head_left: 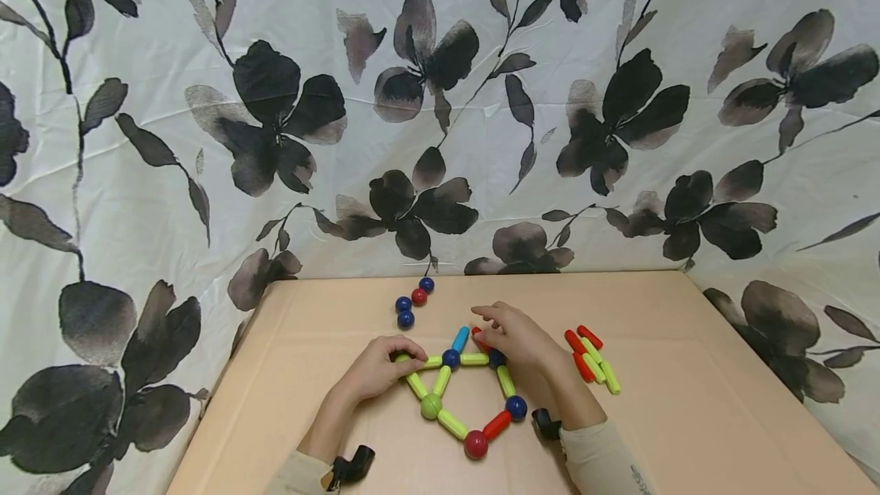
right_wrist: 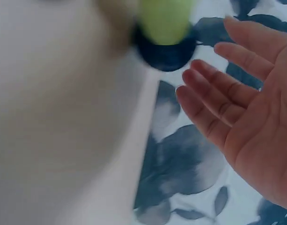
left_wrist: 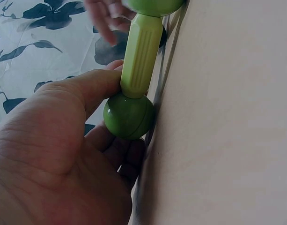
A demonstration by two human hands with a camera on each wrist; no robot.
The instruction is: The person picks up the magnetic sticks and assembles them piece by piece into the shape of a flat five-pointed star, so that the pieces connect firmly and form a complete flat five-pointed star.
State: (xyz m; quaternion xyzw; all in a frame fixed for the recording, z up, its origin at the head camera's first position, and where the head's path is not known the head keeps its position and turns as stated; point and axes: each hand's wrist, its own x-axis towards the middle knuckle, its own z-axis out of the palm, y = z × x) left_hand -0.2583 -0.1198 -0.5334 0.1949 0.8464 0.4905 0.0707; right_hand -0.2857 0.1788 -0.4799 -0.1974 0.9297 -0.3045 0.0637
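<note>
A flat frame of balls and short sticks lies between both hands. My left hand [head_left: 383, 367] grips its left corner, a green ball [left_wrist: 129, 116], with the thumb beside the yellow-green stick [left_wrist: 142, 56] joined to it. Along the frame are another green ball [head_left: 431, 406], a red ball [head_left: 476, 444], a blue ball [head_left: 451, 358] bearing a light-blue stick [head_left: 461, 338], and a right blue ball [head_left: 516, 407]. My right hand [head_left: 516, 336], fingers loosely extended, hovers over the upper right corner, partly hiding a red stick [head_left: 479, 338] and a dark blue ball [right_wrist: 166, 56].
Loose red and yellow-green sticks [head_left: 593, 354] lie right of the right hand. Several loose balls, blue and one red [head_left: 419, 297], sit near the far edge of the tan table [head_left: 653, 403]. A floral cloth [head_left: 522, 136] hangs behind it.
</note>
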